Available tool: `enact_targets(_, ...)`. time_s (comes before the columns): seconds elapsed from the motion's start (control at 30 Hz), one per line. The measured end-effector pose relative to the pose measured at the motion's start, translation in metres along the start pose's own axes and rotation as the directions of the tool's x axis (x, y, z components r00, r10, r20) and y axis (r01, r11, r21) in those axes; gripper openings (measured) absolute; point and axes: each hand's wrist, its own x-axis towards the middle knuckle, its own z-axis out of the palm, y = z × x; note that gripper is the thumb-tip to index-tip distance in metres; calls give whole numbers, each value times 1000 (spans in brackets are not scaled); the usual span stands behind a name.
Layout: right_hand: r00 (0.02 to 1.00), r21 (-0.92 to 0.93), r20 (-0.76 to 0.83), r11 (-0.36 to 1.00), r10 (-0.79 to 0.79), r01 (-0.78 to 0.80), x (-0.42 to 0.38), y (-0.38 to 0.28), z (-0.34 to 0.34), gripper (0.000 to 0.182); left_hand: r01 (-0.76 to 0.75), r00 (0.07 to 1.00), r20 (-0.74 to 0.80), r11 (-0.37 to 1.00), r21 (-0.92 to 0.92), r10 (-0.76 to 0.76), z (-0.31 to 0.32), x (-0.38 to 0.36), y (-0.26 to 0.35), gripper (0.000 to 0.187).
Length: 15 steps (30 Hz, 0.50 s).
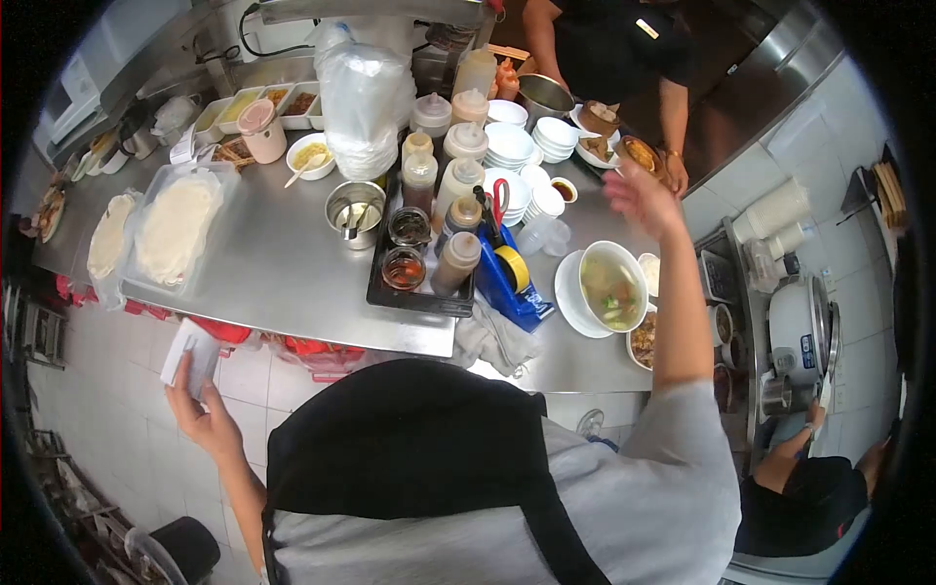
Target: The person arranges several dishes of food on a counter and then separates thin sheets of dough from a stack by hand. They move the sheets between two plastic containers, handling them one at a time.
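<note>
My left hand (202,414) holds a small white pad of paper (192,351) off the counter's front edge at the left. On the other side, my right hand (643,200) reaches out over the counter with its fingers apart and nothing visible in them. Just beyond its fingertips is a dish of orange-brown food (641,153). Below my right forearm, a bowl of soup (614,286) with green and red pieces stands at the edge of a white plate (568,297). A bowl of brown food (643,341) is partly hidden by my arm.
A black tray (421,300) of sauce bottles and jars stands mid-counter, near stacked white bowls (509,144). Sheets of dough (178,229) lie at the left. Across the counter stands a co-worker (624,49); another person (799,502) works at the right, by a large cooker (795,327).
</note>
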Motion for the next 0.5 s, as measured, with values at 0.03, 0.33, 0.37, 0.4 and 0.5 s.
enact_targets(0.03, 989, 122, -145, 993, 24, -6, 39, 19, -36, 59, 28, 999, 38, 999, -44, -26, -1, -1, -10, 48)
enact_targets(0.33, 878, -23, -130, 884, 461, -467, 13, 67, -166, 64, 31, 922, 378, 989, 145, -85, 25, 1, -18, 56)
enact_targets(0.37, 792, -164, -246, 782, 558, -602, -6, 80, -193, 67, 127, 888, 420, 977, 170, -189, 25, 1, -22, 52)
enact_targets(0.4, 690, -280, -370, 634, 622, -721, -24, 95, -221, 70, 221, 840, 458, 954, 201, -291, 26, 0, -24, 49)
enact_targets(0.5, 754, -354, -497, 693, 429, -628, -79, 120, -236, 77, 229, 880, 416, 972, 56, -231, 40, 5, -13, 46)
